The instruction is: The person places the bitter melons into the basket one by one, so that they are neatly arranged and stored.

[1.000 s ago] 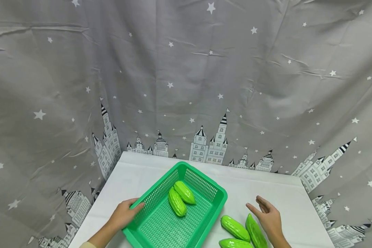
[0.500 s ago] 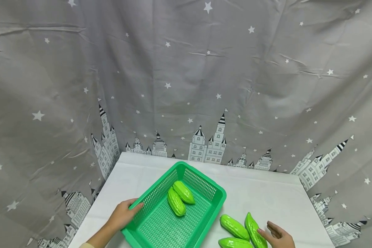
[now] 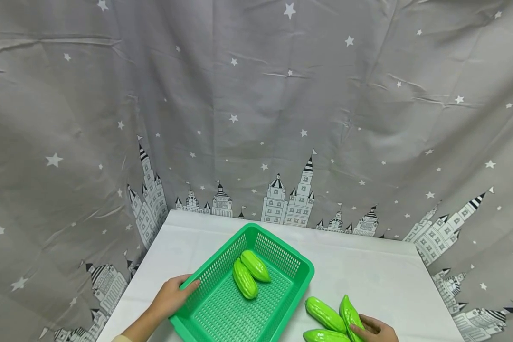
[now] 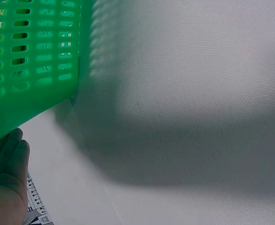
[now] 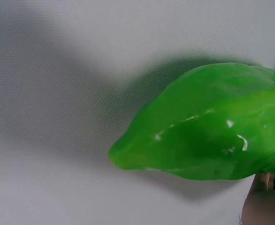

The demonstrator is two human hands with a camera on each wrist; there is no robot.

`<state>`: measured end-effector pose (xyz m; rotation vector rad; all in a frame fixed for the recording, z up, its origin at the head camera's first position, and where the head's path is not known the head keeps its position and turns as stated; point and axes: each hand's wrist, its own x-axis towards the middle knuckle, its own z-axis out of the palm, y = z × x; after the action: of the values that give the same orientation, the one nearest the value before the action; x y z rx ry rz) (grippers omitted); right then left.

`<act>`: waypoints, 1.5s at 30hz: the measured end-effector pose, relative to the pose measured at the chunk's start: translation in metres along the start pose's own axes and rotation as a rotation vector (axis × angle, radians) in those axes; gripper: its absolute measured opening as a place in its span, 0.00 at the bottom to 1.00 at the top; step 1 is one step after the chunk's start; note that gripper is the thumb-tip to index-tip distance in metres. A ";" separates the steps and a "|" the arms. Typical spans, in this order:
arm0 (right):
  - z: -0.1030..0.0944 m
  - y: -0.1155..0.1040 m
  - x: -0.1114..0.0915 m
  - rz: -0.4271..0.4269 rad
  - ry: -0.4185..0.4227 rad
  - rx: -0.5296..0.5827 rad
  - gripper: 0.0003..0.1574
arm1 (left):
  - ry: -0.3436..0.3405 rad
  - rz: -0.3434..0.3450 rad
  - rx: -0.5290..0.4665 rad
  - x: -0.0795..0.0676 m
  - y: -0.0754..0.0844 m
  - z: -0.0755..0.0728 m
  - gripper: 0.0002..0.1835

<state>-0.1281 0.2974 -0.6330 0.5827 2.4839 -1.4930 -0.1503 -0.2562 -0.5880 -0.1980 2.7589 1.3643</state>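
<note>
My left hand (image 3: 169, 297) grips the left rim of a green plastic basket (image 3: 297, 294), thumb over the edge and fingers outside. In the left wrist view the fingers (image 4: 15, 154) lie against the basket's perforated wall (image 4: 34, 84). Two light green bitter melons (image 3: 245, 279) lie side by side inside it. On the right, my right hand (image 3: 377, 331) holds a pointed bitter melon (image 3: 349, 311) between thumb and fingers. That melon (image 5: 208, 126) fills much of the right wrist view, with part of the hand (image 5: 264, 204) at the lower right corner.
Two more bitter melons (image 3: 325, 313) lie between the basket and my right hand, one partly cut off by the frame's bottom. A white cloth (image 3: 367, 266) covers the table. Behind it hangs a grey curtain (image 3: 248, 95) with stars and castles.
My right hand first draws back toward the near side, then comes left onto the pointed melon and takes hold of it. The left hand and basket stay in place.
</note>
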 end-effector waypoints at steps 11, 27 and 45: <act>-0.004 -0.008 -0.003 -0.008 -0.014 -0.055 0.59 | 0.004 0.008 0.010 0.000 -0.001 0.001 0.29; -0.019 -0.113 -0.010 -0.232 0.121 -0.040 0.46 | 0.000 0.018 0.001 0.001 -0.002 0.000 0.29; 0.009 -0.170 -0.009 -0.308 0.107 0.098 0.39 | 0.008 0.019 -0.004 -0.001 -0.001 0.000 0.29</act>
<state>-0.1924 0.2166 -0.4969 0.3115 2.6921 -1.7418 -0.1489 -0.2567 -0.5889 -0.1785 2.7719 1.3769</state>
